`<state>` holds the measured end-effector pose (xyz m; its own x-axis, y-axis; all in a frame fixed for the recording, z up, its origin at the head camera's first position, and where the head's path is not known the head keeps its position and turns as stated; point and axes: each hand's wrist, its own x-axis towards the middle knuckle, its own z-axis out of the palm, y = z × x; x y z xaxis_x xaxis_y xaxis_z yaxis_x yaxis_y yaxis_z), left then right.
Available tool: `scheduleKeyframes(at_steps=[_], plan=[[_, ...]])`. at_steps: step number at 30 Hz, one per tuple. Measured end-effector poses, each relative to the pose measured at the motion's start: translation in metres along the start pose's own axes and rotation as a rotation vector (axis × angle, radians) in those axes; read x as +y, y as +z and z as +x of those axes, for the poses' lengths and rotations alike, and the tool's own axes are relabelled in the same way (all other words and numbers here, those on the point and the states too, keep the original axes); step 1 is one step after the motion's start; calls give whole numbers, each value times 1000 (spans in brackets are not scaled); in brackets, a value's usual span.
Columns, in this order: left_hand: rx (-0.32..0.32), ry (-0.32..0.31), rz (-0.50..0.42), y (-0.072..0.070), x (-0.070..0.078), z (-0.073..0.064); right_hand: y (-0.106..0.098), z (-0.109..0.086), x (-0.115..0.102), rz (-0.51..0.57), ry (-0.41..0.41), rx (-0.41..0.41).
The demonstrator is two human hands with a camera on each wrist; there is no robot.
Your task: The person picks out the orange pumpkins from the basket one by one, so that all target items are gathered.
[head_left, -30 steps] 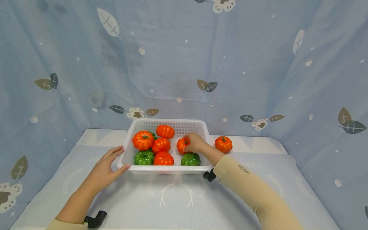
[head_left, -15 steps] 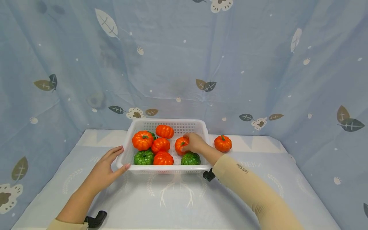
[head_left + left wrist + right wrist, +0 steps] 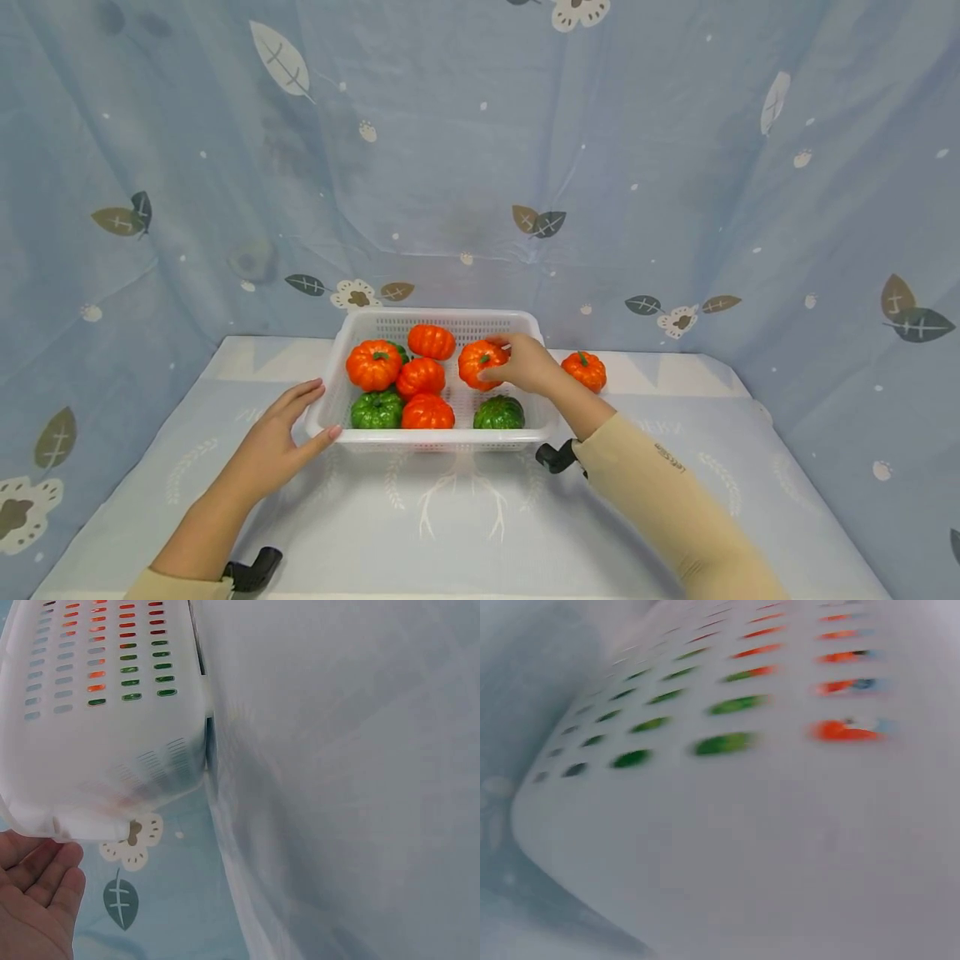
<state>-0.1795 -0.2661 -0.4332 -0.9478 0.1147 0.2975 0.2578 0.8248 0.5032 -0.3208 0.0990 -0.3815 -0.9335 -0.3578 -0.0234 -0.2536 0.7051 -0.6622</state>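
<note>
My right hand (image 3: 527, 365) pinches an orange pumpkin (image 3: 478, 365) between thumb and fingers, over the right part of a white plastic basket (image 3: 442, 437). Just in front of that pumpkin lies a dark green pumpkin (image 3: 498, 412). My left hand (image 3: 273, 442) is at the basket's left side, fingers extended and thumb by the front corner. In the left wrist view, the fingertips of the left hand (image 3: 45, 892) are right at the rim of the basket (image 3: 105, 757). The right wrist view shows the slotted wall of the basket (image 3: 727, 825), with the hand out of frame.
Several pumpkins share the basket's left half, including a large orange pumpkin (image 3: 373, 365) and a green pumpkin (image 3: 377, 410). Another orange pumpkin (image 3: 585, 372) stands on the table right of the basket, partly behind the right forearm. A patterned blue curtain (image 3: 465, 167) hangs behind.
My right hand has shifted the orange pumpkin slightly left, then raised it away from the green pumpkin in front. The left hand stays at the basket's side.
</note>
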Motion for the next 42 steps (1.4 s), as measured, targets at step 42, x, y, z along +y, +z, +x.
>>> scheduleKeyframes(at_steps=[42], plan=[[3,4,-3,0,0,-1,-103,-99,113,4,198,369]])
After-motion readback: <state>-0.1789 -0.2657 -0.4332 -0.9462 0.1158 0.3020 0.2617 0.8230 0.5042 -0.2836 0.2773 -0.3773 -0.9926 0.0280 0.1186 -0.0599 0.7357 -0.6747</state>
